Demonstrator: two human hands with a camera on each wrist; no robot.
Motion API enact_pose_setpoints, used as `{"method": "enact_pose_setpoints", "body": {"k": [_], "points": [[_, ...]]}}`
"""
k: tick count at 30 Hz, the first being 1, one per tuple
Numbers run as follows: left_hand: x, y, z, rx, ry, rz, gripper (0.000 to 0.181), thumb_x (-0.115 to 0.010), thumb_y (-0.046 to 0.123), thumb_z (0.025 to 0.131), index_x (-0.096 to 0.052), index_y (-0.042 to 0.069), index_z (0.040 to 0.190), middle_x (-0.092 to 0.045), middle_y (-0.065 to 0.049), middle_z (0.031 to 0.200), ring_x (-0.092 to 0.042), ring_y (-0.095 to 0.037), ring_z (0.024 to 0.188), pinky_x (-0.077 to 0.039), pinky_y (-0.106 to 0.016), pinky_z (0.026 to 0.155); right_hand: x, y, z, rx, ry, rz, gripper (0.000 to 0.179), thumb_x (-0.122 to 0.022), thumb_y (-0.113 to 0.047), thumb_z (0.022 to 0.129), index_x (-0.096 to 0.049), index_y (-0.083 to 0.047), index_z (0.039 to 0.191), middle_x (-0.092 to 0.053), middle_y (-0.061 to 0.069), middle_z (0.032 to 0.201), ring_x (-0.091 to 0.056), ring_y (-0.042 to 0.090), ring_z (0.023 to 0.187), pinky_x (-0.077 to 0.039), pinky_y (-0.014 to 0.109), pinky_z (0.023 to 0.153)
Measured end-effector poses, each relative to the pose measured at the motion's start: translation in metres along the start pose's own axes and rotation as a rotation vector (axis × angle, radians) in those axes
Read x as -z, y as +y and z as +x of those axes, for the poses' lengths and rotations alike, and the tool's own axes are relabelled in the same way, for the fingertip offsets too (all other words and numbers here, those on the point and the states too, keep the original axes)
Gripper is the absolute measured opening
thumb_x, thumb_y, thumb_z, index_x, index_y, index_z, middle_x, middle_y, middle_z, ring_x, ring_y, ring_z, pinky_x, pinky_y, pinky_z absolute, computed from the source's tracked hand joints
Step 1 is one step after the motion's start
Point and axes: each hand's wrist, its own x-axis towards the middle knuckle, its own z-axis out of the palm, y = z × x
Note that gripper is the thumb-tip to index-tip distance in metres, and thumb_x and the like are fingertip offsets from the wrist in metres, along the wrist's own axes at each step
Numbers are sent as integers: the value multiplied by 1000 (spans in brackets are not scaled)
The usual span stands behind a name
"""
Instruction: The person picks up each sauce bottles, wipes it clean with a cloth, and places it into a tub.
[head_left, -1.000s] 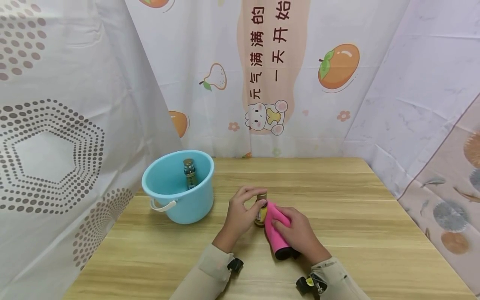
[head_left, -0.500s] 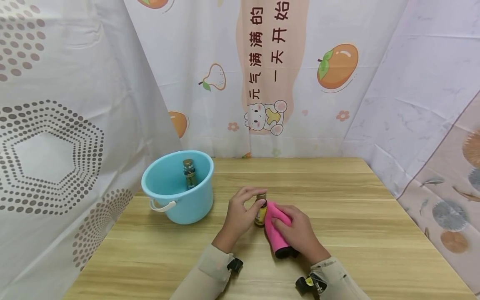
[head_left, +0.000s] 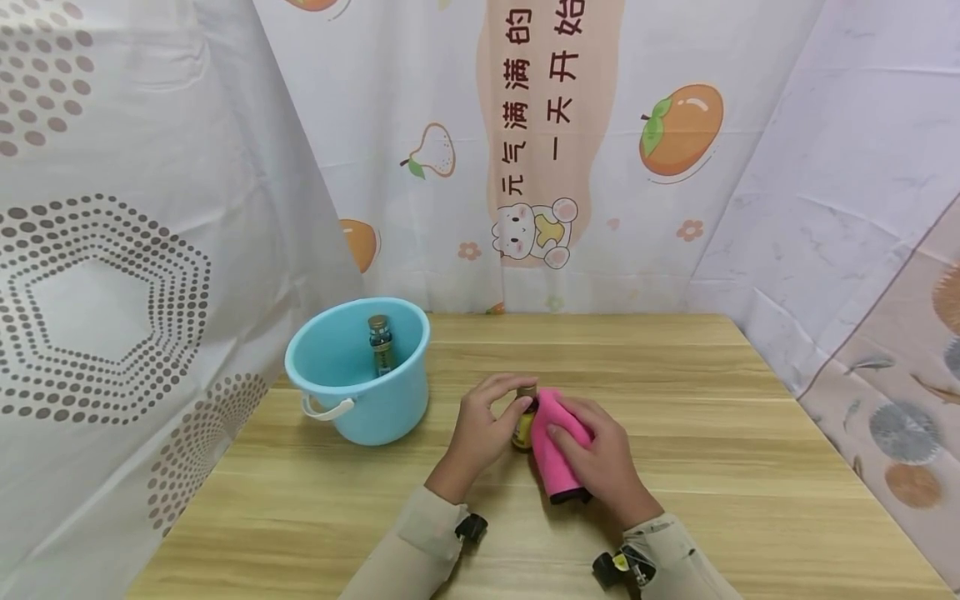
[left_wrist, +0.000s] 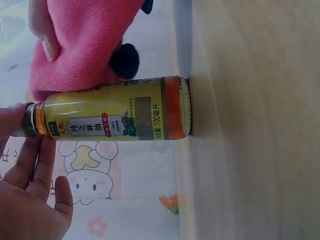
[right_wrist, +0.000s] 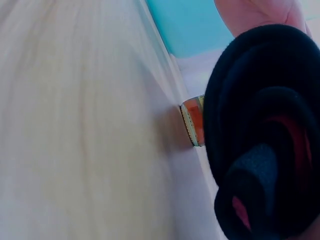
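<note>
A small sesame oil bottle (left_wrist: 102, 120) with a yellow label stands upright on the wooden table. My left hand (head_left: 480, 425) pinches it at the cap and neck between thumb and fingers. In my right hand (head_left: 603, 454) is a bunched pink cloth (head_left: 555, 442) with black edging, pressed along the bottle's right side. The left wrist view shows the cloth (left_wrist: 82, 45) against the label near the bottle's shoulder. In the right wrist view, the folded black edge of the cloth (right_wrist: 220, 100) covers most of the bottle, leaving its base (right_wrist: 192, 120) visible.
A light blue bucket (head_left: 390, 408) with a white handle (head_left: 327, 408) stands on the table to the left. Inside it leans a dark bottle (head_left: 381, 342) with a brown cap. Printed curtains (head_left: 450, 208) hang behind the table (head_left: 675, 400) and along both sides.
The right hand has slid the pink cloth slightly up and away along the bottle, and the cloth's lower end has risen. The left hand keeps its grip at the bottle's neck.
</note>
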Motion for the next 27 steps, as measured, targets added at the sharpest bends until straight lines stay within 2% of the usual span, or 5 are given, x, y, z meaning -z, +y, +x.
{"method": "enact_pose_setpoints", "body": {"k": [4, 10, 15, 23, 27], "points": [[1, 0, -1, 8, -5, -8, 29, -67, 17, 102, -73, 28, 128, -69, 11, 129, -63, -8, 125, -51, -37, 110, -1, -1, 0, 17, 2, 25, 37, -79, -18, 94, -73, -24, 130, -71, 1, 125, -67, 16, 103, -57, 25, 80], [2, 1, -5, 19, 12, -11, 29, -68, 15, 101, -73, 27, 128, -69, 12, 128, -63, -8, 125, -51, -36, 109, -3, -1, -1, -24, -38, 24, 40, -80, -18, 93, -72, -25, 131, -71, -1, 124, -67, 13, 98, -58, 25, 78], [1, 3, -3, 14, 14, -21, 29, -71, 21, 100, -73, 26, 128, -69, 9, 128, -63, -11, 123, -52, -39, 108, -2, -1, 0, -66, -63, -1, 42, -80, -20, 93, -71, -25, 133, -71, -1, 122, -66, 14, 95, -58, 26, 75], [-1, 2, 1, 12, 20, 15, 29, -74, 24, 98, -74, 28, 126, -65, -6, 134, -59, -13, 124, -50, -45, 108, 0, 2, 1, -185, -113, -70, 41, -79, -24, 93, -72, -22, 133, -73, 2, 116, -64, 13, 88, -55, 26, 72], [-2, 0, 2, 24, 13, 13, 28, -73, 23, 99, -74, 30, 126, -64, 2, 132, -59, -11, 122, -50, -42, 108, 0, 1, 1, -245, -146, -82, 42, -79, -26, 93, -71, -22, 134, -72, 1, 116, -63, 13, 88, -54, 27, 73]]}}
